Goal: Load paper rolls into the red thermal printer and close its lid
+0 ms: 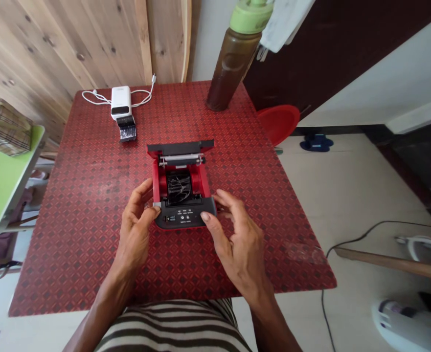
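A red and black label printer (184,215) rests on the patterned red table, its black lid (180,145) raised at the back. Inside the bay sits a roll wrapped in shiny black film (179,187), with a silvery roller (181,158) behind it. My left hand (136,230) grips the printer's left side, thumb on the front panel's corner and fingers along the wall. On the opposite side, my right hand (239,237) holds it with the thumb on the panel's right edge and the fingers partly hidden beside the wall.
A white power bank (121,101) with white cables lies at the back left, a piece of black film (127,129) at its front. A brown bottle with a green lid (233,58) stands at the back right. Left is a green table (6,181) bearing a plaid box (8,128).
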### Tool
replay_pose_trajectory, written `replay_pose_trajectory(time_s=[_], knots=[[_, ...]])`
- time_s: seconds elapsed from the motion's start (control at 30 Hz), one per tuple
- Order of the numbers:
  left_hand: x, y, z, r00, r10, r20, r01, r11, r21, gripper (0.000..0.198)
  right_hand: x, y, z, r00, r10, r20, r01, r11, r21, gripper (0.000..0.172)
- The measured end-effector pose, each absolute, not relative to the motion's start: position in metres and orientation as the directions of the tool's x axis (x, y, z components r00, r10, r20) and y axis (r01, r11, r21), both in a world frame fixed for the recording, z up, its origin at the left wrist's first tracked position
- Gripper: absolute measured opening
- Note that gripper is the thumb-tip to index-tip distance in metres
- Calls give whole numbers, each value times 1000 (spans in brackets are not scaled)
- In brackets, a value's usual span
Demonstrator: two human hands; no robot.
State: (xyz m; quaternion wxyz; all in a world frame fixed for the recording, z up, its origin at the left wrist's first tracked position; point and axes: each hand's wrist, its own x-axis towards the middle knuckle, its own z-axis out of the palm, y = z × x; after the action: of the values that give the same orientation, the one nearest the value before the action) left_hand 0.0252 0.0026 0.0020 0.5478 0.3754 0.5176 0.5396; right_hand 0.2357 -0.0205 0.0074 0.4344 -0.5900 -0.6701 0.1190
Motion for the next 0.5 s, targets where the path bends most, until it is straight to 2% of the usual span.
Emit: replay_pose_trajectory(time_s=[0.1,0.17,0.23,0.33,0.4,0.5], knots=[[23,2,-3,-112,982,-153,-206,127,970,57,243,0,28,-18,851,525,719,375,-585,26],[21,1,-6,-97,984,-148,-225,124,966,57,242,21,40,-144,823,549,726,465,-507,25],[20,1,-8,-82,987,-140,-231,118,966,56,235,44,48,-322,826,463,711,534,-457,29],[19,1,-9,-84,988,-132,-213,112,971,56,217,74,53,-529,824,203,726,563,-395,26],[19,2,-10,-94,987,-130,-205,108,973,57,205,88,54,-566,820,83,763,559,-324,22],[19,3,-11,-91,989,-113,-198,93,976,59,191,97,59,-579,815,8,799,569,-195,23]])
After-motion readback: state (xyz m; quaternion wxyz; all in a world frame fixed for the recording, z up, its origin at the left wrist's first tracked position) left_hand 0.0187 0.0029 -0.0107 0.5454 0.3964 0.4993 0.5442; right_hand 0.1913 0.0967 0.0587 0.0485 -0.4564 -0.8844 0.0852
